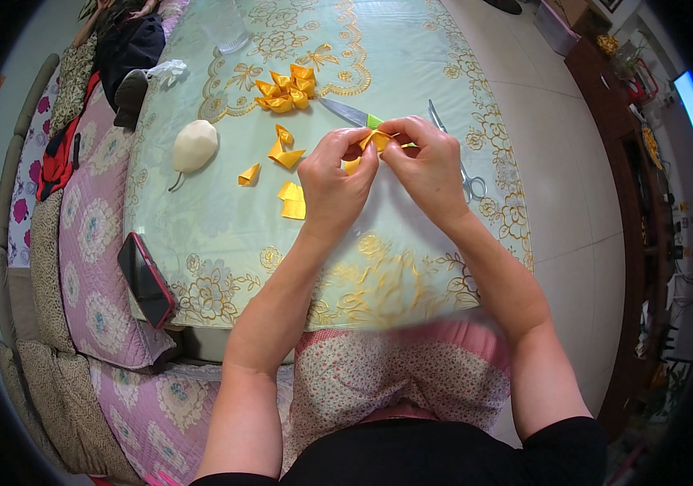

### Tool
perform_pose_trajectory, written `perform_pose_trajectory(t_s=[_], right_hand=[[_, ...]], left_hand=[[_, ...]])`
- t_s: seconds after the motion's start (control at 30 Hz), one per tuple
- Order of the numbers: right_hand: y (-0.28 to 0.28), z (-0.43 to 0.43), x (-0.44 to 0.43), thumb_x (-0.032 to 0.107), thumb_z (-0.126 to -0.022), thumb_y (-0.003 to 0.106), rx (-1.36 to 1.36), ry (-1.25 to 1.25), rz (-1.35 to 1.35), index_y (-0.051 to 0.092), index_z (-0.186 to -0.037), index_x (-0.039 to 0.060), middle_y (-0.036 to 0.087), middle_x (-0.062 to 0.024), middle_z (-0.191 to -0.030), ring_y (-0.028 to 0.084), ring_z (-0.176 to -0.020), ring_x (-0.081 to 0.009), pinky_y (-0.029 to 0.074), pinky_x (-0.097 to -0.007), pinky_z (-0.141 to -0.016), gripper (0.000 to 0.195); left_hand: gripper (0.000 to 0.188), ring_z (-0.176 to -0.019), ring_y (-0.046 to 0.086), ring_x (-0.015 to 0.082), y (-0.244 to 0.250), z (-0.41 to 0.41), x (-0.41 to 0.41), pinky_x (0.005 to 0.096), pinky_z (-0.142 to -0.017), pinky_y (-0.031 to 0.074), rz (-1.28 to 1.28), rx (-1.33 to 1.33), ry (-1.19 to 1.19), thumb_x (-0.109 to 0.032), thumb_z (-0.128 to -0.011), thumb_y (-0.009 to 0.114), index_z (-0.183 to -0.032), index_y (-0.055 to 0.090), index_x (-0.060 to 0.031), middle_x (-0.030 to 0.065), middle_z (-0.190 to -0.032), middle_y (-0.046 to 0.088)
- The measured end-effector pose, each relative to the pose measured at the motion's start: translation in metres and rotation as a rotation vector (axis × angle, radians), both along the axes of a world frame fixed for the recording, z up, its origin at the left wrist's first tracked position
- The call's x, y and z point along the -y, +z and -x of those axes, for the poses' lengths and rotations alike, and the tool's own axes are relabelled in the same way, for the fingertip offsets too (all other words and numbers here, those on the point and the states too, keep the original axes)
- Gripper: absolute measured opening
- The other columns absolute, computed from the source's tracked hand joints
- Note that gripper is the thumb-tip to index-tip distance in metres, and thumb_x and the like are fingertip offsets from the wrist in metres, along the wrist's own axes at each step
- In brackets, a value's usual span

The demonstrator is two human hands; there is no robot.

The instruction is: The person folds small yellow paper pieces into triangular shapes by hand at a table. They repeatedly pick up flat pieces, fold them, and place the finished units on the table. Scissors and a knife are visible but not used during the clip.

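My left hand (pixel 343 170) and my right hand (pixel 422 158) pinch a small piece of folded golden paper (pixel 378 140) between their thumbs and fingertips. A knife (pixel 346 112) with a green handle lies just beyond the fingers, its handle partly hidden by them. Metal scissors (pixel 474 187) lie beside my right hand, partly covered by it. To the left of my left hand are flat golden paper pieces (pixel 293 200), a small folded cone (pixel 249 174) and a curled folded piece (pixel 286 152). A cluster of folded golden paper shapes (pixel 288 90) sits farther up the table.
A peeled pale fruit with a stem (pixel 195 146) lies on the covered table (pixel 212 225). A phone (pixel 146 279) rests at the left edge. Farther off are a clear glass (pixel 229 33) and crumpled white tissue (pixel 168 71). Another person (pixel 130 48) is on the sofa at upper left.
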State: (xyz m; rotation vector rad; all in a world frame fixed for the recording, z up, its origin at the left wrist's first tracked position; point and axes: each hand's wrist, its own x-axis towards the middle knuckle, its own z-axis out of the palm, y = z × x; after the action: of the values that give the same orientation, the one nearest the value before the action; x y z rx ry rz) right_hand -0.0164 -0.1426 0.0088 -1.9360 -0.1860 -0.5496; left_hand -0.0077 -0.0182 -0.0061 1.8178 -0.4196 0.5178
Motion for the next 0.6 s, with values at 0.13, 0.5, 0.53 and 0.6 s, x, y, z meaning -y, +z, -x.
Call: perform_pose_trajectory(t_s=[0.13,0.5,0.53,0.6], right_hand=[[0.0034,0.001,-0.001,0.005,-0.073,0.06,0.01,0.002,-0.013,0.061,-0.083,-0.0034,0.062,-0.0139,-0.081,0.063,-0.066,-0.0193,0.052,-0.0272,-0.06,0.012],[0.0,-0.0002,-0.0013,0.005,-0.074,0.06,0.057,-0.008,0.064,0.061,-0.081,-0.0024,0.061,-0.0119,-0.078,0.063,-0.065,-0.0187,0.051,-0.0263,-0.058,0.011],[-0.0012,-0.0006,-0.0011,0.005,-0.074,0.06,0.053,-0.009,0.057,0.061,-0.081,-0.0024,0.062,-0.012,-0.078,0.063,-0.065,-0.0185,0.051,-0.0261,-0.058,0.01],[-0.0011,-0.0007,-0.0009,0.005,-0.074,0.06,0.035,-0.008,0.03,0.061,-0.081,-0.0024,0.062,-0.0121,-0.078,0.064,-0.064,-0.0183,0.051,-0.0258,-0.058,0.01]], left_hand=[[0.014,-0.07,0.06,0.0082,-0.0006,-0.0003,-0.0009,0.0203,-0.064,0.05,0.076,-0.09,0.004,-0.001,-0.077,0.063,-0.091,0.062,0.0014,0.0053,-0.081,0.064],[0.015,-0.069,0.059,0.0069,-0.0015,0.0002,-0.0015,0.0195,-0.062,0.049,0.022,-0.081,-0.003,-0.002,-0.079,0.06,-0.093,0.062,0.0025,0.0052,-0.079,0.064],[0.015,-0.069,0.059,0.007,-0.0011,0.0005,-0.0018,0.0194,-0.061,0.049,0.011,-0.087,0.0,-0.002,-0.079,0.06,-0.093,0.062,0.0028,0.0054,-0.079,0.064],[0.015,-0.065,0.061,0.0107,-0.0034,-0.001,-0.0023,0.0219,-0.059,0.049,0.125,-0.191,-0.026,-0.004,-0.079,0.059,-0.091,0.062,0.0037,0.0085,-0.076,0.064]])
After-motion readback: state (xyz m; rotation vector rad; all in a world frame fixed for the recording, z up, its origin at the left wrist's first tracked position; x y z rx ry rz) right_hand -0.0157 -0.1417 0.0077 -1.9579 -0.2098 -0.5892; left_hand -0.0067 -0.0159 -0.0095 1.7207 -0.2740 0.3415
